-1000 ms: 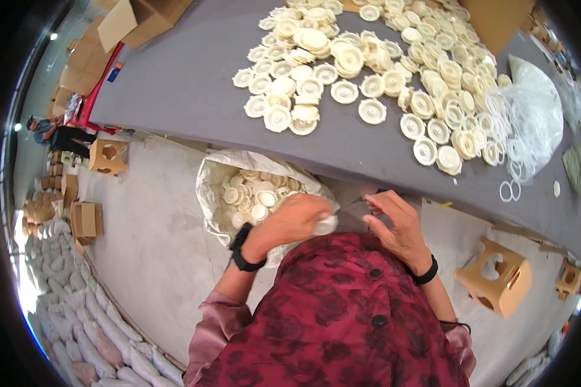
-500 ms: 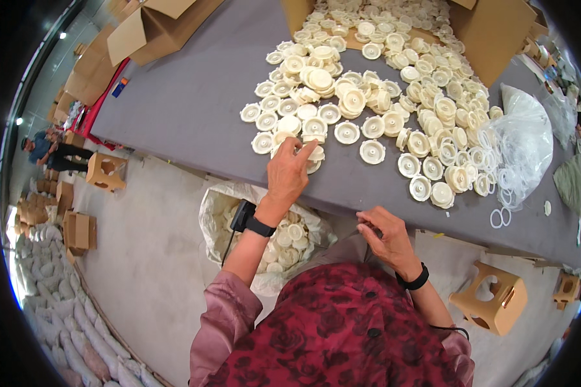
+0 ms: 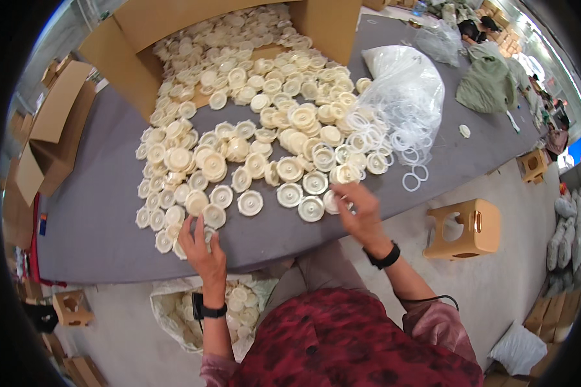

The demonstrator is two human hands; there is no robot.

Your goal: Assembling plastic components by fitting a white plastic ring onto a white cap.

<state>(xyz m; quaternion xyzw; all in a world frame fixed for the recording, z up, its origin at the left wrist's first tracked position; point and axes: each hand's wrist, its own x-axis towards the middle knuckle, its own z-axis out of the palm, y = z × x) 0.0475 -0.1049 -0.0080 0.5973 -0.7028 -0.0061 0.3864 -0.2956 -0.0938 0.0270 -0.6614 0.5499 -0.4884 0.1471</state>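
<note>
While caps (image 3: 195, 202) lie around left fingers (image 3: 188, 237), 1 sits beside right fingertips (image 3: 344, 190)

My left hand (image 3: 202, 253) and right hand (image 3: 360, 213) have both come to the cream discs (image 3: 250, 202).
A second ago the left was over the sack (image 3: 166, 308) with a pale piece at its fingers; now it is at the near left edge of the spread. The right has gone from in front of my lap to the near right of the surface (image 3: 113, 226). My view has swung right, bringing in more of the large cardboard box (image 3: 329, 29).
</note>
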